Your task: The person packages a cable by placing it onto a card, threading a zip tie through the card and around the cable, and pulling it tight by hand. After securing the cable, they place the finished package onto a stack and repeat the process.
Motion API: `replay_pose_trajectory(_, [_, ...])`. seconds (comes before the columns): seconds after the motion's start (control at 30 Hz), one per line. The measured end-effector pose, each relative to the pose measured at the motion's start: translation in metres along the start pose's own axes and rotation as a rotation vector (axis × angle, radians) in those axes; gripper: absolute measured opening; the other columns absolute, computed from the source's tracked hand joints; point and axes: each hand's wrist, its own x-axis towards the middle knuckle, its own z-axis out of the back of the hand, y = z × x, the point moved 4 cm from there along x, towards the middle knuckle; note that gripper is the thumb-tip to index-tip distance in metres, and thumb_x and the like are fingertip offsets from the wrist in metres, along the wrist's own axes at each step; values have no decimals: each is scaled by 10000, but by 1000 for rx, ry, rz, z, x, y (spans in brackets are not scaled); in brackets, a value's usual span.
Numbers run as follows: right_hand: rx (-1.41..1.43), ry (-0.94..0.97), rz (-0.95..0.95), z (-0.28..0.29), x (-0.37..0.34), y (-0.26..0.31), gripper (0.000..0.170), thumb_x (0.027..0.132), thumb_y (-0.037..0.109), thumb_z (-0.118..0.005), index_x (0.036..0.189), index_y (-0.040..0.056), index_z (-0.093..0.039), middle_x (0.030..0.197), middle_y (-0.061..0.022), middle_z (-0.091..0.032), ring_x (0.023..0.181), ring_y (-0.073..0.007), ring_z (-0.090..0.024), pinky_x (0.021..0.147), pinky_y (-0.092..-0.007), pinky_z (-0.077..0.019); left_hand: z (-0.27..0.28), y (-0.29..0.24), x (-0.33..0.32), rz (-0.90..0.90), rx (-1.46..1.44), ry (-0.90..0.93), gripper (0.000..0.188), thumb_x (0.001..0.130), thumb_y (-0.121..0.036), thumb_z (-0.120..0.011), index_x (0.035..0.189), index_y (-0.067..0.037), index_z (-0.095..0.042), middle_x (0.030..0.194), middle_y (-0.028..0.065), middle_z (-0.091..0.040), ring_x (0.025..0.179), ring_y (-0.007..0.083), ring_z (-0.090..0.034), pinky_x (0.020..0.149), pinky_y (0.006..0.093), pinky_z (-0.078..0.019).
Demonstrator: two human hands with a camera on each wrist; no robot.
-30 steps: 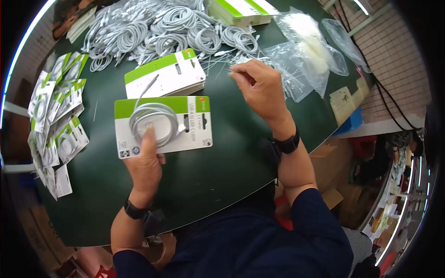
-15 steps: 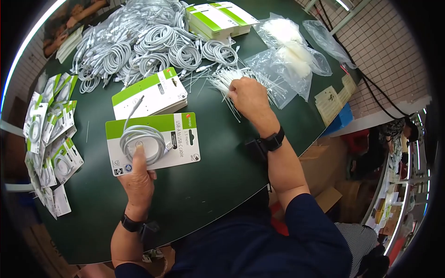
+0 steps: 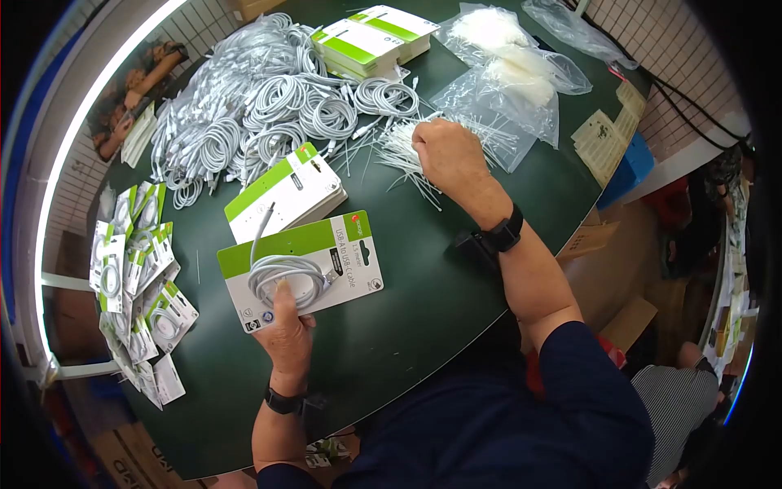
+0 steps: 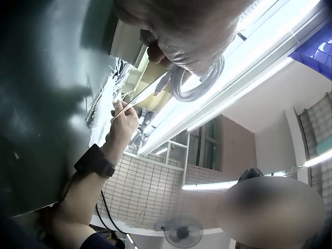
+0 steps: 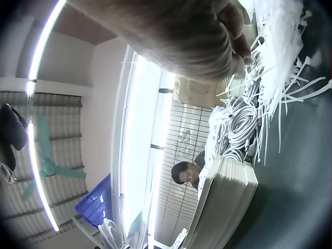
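Card (image 3: pixel 318 248) smooth paperboard; cable (image 3: pixel 285 262) smooth plastic; tabletop (image 3: pixel 415 277) smooth, faintly glossy; bags (image 3: pixel 538 118) glossy plastic.

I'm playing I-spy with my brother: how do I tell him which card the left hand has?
Look over the dark green table, then find the left hand. It grips a green-and-white card with a coiled gray cable. The card stack just beyond shows no cable, and the cable cards piled leftward aren't held.

A dark green table (image 3: pixel 436 301) carries heaped grey cables (image 3: pixel 281 98) beside stacked green-and-white cards (image 3: pixel 354 45). White ties (image 3: pixel 399 155) lie strewn by clear plastic bags (image 3: pixel 521 94), with carded cables (image 3: pixel 165 324) piled at left.
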Motion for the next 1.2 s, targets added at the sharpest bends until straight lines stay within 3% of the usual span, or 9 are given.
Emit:
replay_pose_trajectory(0.33, [-21,-145,196,14,-3,3,96,868,121,-722,948,69,-735,917,-131,-717,835,-360,-697,788,-465,-561,-7,-8,1,-84,50,69,252,994,-107,-652,1215,-26,-562,880,58,-662,498,62,-533,371,204,-396])
replay_pose_trajectory(0.5, [340,-203,68,21,4,6,72,896,94,-711,948,46,-723,885,-119,-733,712,-290,-687,673,-380,-559,-13,-1,-6,-56,-19,23,229,994,-107,-652,1190,-18,-574,858,60,-662,525,65,-555,379,199,-404])
replay_pose_trajectory(0.6, [449,-171,49,20,4,7,65,932,81,-690,961,23,-699,876,-108,-746,631,-212,-669,595,-314,-542,-4,6,-12,-58,79,146,270,945,-63,-698,1178,18,-588,928,80,-682,599,102,-619,461,245,-505])
replay_pose_trajectory(0.7, [837,7,-134,19,4,10,87,999,74,-636,984,-12,-641,904,-105,-753,557,-99,-592,527,-242,-495,19,33,-14,-244,213,193,234,917,-59,-730,1121,-1,-629,926,71,-696,623,113,-643,502,268,-526])
replay_pose_trajectory(0.77, [877,41,-120,19,4,12,90,1010,76,-624,986,-10,-628,907,-99,-751,553,-78,-573,521,-231,-486,24,39,-15,-332,278,208,217,902,-57,-746,1092,-11,-650,924,66,-703,635,118,-654,522,279,-537])
replay_pose_trajectory(0.87, [971,110,-100,19,2,17,97,1033,81,-600,989,-6,-603,912,-88,-747,545,-38,-534,508,-210,-468,20,33,-25,-734,507,279,270,795,-26,-809,1040,-40,-698,838,66,-706,600,153,-656,532,301,-524])
replay_pose_trajectory(0.9, [1002,197,-111,20,0,22,102,1035,88,-599,981,2,-606,898,-79,-739,542,-37,-528,503,-206,-459,15,24,-25,-726,509,268,270,795,-26,-809,1040,-40,-698,838,66,-706,600,153,-656,532,301,-524])
replay_pose_trajectory(1.0, [1071,392,-138,20,-6,33,113,1041,102,-598,966,18,-610,871,-61,-723,537,-34,-516,495,-198,-443,-25,-26,-26,-913,582,531,385,707,-7,-833,1069,-29,-703,718,64,-644,544,192,-612,498,298,-479])
replay_pose_trajectory(1.2, [1090,634,-129,11,-19,49,139,1050,142,-591,972,31,-622,796,-6,-656,585,-28,-519,507,-195,-411,-31,-29,-25,-942,499,607,433,675,-12,-857,1075,1,-692,682,39,-613,525,192,-584,482,293,-460])
